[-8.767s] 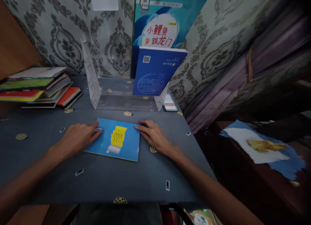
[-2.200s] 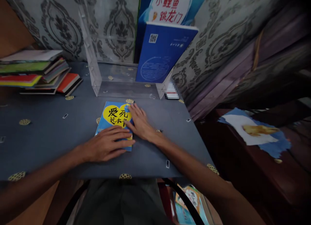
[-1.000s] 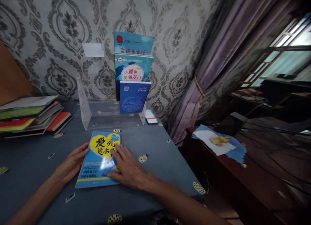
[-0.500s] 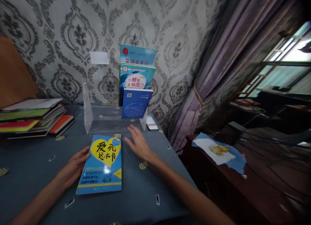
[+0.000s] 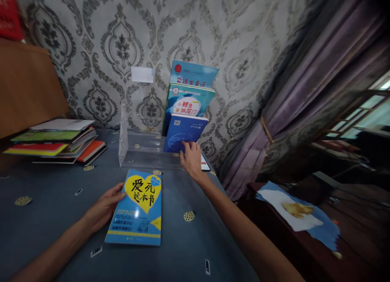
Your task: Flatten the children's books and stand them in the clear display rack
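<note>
My left hand grips the left edge of a blue book with a yellow heart on its cover, thumb on top and the other fingers partly hidden beneath. The book lies over the cloth-covered table. My right hand is at the clear plastic book rack, its fingers bent and slightly apart in front of a dark blue book. Whether the fingertips touch that cover I cannot tell. Behind it in the rack stand a teal book and a taller light blue book, all leaning back.
A stack of books and papers lies at the left, beside a brown box-like object. A phone sits right of the rack. Beyond the table edge, a blue cloth lies on a dark red surface near a purple curtain.
My right hand has moved forward from beside the heart-cover book to the dark blue book in the rack. My left hand keeps its grip. The view has turned a little left.
</note>
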Motion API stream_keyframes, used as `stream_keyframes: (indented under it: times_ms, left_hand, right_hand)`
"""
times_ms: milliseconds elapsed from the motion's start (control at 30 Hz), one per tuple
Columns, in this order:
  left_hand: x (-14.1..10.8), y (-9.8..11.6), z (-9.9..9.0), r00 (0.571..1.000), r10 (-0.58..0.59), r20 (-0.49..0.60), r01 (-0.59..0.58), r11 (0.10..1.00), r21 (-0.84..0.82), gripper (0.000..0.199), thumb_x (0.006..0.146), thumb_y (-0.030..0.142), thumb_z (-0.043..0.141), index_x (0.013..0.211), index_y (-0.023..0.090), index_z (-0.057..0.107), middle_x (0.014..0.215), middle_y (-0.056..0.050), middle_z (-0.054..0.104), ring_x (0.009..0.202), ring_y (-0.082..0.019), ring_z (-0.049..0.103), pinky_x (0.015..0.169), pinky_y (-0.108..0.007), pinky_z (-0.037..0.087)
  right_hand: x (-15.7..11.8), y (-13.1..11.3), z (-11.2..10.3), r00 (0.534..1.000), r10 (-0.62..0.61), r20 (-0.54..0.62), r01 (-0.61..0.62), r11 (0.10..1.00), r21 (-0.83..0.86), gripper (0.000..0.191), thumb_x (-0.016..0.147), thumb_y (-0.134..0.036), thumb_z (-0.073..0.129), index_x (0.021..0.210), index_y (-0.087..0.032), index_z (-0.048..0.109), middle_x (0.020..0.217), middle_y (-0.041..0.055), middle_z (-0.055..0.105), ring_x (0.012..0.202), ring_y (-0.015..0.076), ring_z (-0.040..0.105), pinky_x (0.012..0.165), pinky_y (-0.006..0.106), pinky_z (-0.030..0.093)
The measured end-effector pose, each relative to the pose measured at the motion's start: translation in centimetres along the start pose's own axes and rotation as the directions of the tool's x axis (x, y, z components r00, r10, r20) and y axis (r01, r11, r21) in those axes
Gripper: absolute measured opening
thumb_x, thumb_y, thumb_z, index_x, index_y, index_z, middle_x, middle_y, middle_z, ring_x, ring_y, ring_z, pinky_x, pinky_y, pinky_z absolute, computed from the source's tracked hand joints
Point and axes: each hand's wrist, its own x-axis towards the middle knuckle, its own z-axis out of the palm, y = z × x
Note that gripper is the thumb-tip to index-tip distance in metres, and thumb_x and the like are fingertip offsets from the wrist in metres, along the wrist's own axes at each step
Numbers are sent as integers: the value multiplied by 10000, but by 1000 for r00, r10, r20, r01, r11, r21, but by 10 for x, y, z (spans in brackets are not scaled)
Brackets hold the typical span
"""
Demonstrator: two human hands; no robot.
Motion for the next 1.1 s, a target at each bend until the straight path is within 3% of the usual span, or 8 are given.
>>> stream_keyframes:
  times_ms: [233, 400, 600, 900, 1000, 1100]
  left_hand:
    - [2, -1, -1, 997, 43, 60, -41, 999, -29, 552, 699, 117, 892, 1197, 122, 655, 1050, -144, 796, 835, -260, 789, 732, -310, 642]
    - [3, -2, -6, 997, 30, 71, -30, 1000, -8, 620, 705, 138, 893, 1259, 137, 615, 1075, -142, 787, 896, -284, 785, 748, -332, 643]
    - [8, -4, -8, 995, 26, 92, -26, 1000, -7, 678, 676, 170, 925, 1261, 161, 582, 1101, -127, 781, 863, -271, 781, 751, -352, 641]
    - [14, -7, -14, 989, 67, 130, -60, 997, -56, 594, 702, 148, 897, 1227, 164, 619, 1091, -107, 779, 890, -243, 771, 797, -324, 615]
    - [15, -8, -15, 988, 70, 140, -62, 996, -61, 570, 713, 144, 889, 1218, 155, 624, 1064, -99, 782, 868, -225, 768, 782, -307, 613]
    - [14, -8, -15, 987, 72, 145, -64, 996, -57, 558, 715, 143, 886, 1207, 147, 624, 1052, -98, 781, 846, -217, 765, 772, -306, 616]
  right_hand:
    - [11, 5, 7, 1000, 2, 6, -1, 998, -64, 371, 931, -211, 499, 1265, -125, 635, 1171, 192, 613, 1137, 349, 498, 1006, 473, 389]
    - [15, 13, 6, 1000, -29, 3, 29, 999, -41, 326, 929, -200, 507, 1216, -149, 652, 1116, 173, 653, 1086, 335, 541, 962, 462, 418]
    - [15, 27, 13, 995, -60, -75, 68, 992, 109, 295, 916, -197, 487, 1139, -161, 677, 1066, 156, 703, 1049, 321, 591, 940, 460, 460]
    - [-10, 31, 30, 974, -99, -206, 157, 944, 290, 275, 922, -260, 504, 1091, -170, 702, 1366, 191, 651, 1343, 360, 547, 1121, 614, 424]
    - [-40, 9, 30, 985, -100, -140, 147, 910, 388, 296, 966, -307, 488, 1129, -185, 702, 1410, 173, 634, 1383, 346, 536, 1150, 624, 411]
    - [-78, -24, 32, 987, -142, 81, 77, 840, 537, 357, 1009, -403, 477, 1245, -223, 674, 1474, 148, 596, 1390, 309, 546, 1156, 567, 445]
